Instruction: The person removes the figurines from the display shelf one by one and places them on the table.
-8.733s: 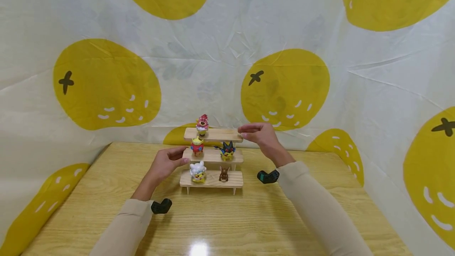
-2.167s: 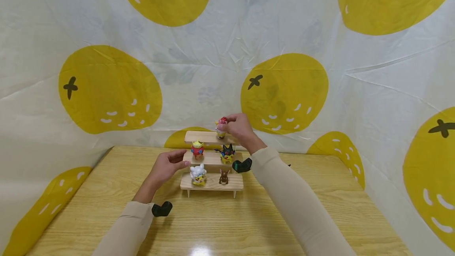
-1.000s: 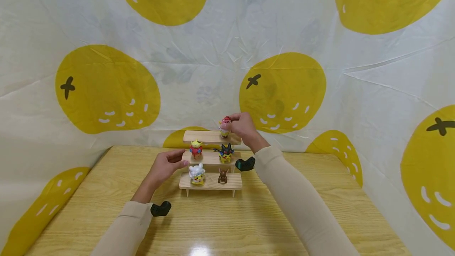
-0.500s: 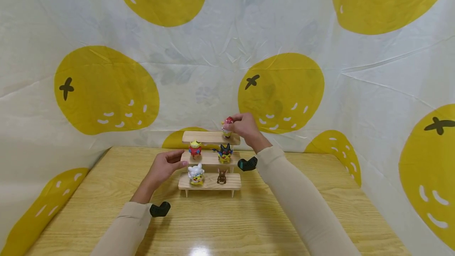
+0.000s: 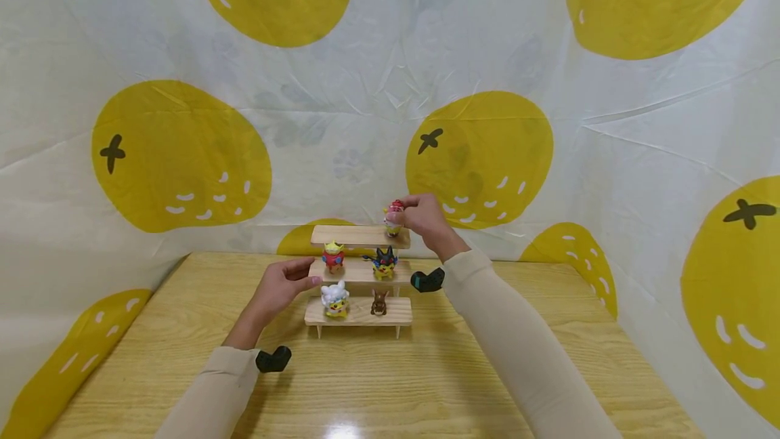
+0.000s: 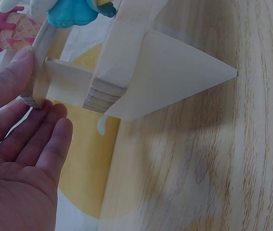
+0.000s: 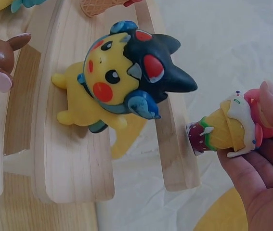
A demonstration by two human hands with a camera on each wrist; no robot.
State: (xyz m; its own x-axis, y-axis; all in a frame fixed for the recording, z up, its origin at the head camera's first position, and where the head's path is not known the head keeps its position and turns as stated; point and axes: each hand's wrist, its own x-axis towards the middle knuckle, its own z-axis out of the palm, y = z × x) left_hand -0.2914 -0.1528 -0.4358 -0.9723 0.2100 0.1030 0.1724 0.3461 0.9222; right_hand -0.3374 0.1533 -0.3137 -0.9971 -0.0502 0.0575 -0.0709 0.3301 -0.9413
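Observation:
A three-tier wooden display stand (image 5: 358, 311) holds several small figurines. My right hand (image 5: 424, 217) pinches the pink-and-white ice-cream-cone figurine (image 7: 225, 126) by its pink upper part, its base right at the top shelf's (image 7: 175, 144) right end. My left hand (image 5: 282, 286) grips the left end of the middle shelf (image 6: 39, 79), with the thumb above and fingers below. On that shelf stand a red figurine with a yellow top (image 5: 333, 259) and a yellow figurine in a black eared hood (image 7: 110, 86). The bottom shelf bears a white-hooded yellow figurine (image 5: 334, 299) and a brown eared figurine (image 5: 379, 303).
The stand rests on a wood-grain table (image 5: 365, 385), near its back edge. Behind and beside it hangs a white cloth (image 5: 341, 148) printed with big yellow fruits. A black wrist device (image 5: 273, 359) sits by the left cuff, another (image 5: 428, 280) by the right.
Earliest, the ice-cream figurine stood at the top shelf's left and my right hand was empty. The hand has since gripped it and brought it rightward to the right end. My left hand stays put.

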